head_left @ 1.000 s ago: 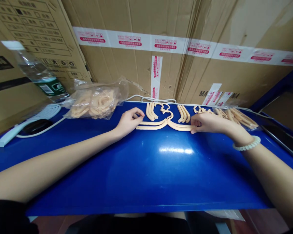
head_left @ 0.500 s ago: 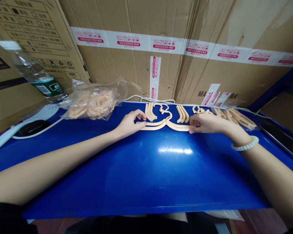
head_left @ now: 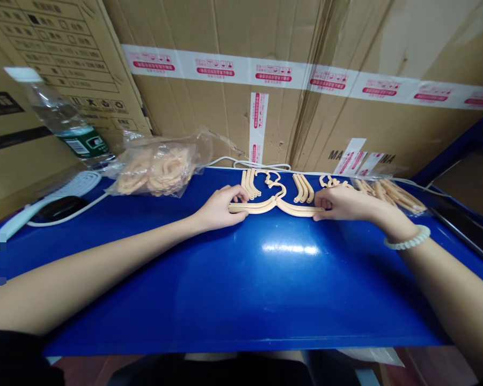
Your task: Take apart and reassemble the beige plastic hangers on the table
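A beige plastic hanger with a hook at its top lies flat on the blue table, near the far edge. My left hand is closed in a pinch on the hanger's left arm tip. My right hand, with a bead bracelet on the wrist, is closed on the hanger's right arm tip. Two small sets of curved beige strips lie just behind the hanger.
A clear bag of beige parts lies at the back left. Loose beige sticks in plastic sit at the back right. A water bottle, a white cable and a black object are at the left. Cardboard boxes wall off the back.
My left hand has slid right along the hanger's left arm and closed tighter on its tip. My right hand has stayed in place.
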The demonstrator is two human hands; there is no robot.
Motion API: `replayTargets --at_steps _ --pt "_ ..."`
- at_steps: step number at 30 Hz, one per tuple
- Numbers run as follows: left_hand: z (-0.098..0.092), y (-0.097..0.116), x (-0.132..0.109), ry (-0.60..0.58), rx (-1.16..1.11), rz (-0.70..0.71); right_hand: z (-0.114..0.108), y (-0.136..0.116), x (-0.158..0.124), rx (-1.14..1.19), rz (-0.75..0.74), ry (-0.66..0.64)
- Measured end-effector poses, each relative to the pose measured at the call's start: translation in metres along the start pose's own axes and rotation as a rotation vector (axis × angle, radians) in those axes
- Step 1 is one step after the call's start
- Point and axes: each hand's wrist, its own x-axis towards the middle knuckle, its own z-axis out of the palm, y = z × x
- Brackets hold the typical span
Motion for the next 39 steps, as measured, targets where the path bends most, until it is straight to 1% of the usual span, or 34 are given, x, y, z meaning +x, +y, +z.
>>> replayTargets --at_steps 3,5,9,11,13,19,27,32,39 --pt "0.000 0.001 0.001 0.013 -0.048 -0.017 0.000 0.000 0.000 0.002 -0.014 0.008" --pt "0.000 0.000 0.001 0.030 -0.092 -0.052 0.000 0.000 0.000 0.004 -0.018 0.012" --pt "0.002 -0.007 0.003 0.106 -0.126 -0.143 0.000 -0.001 0.000 0.024 -0.019 0.013" --pt "0.002 -0.011 0.003 0.131 -0.115 -0.161 -0.001 -0.001 -0.001 0.030 -0.023 0.011" --pt "0.002 -0.013 0.003 0.133 -0.090 -0.149 -0.002 -0.001 -0.001 0.024 -0.020 0.008" --pt "0.002 -0.016 0.002 0.089 -0.060 -0.090 -0.001 -0.001 -0.001 0.023 -0.014 0.009" --pt "0.004 -0.022 0.003 0.027 -0.034 -0.104 0.000 -0.001 0.001 -0.008 -0.012 0.015" --pt "0.006 -0.026 0.004 -0.013 -0.017 -0.067 0.000 -0.004 0.000 -0.027 0.012 0.012" --pt "0.007 -0.029 0.005 0.014 -0.055 -0.012 0.002 0.000 0.001 -0.025 0.008 0.016"
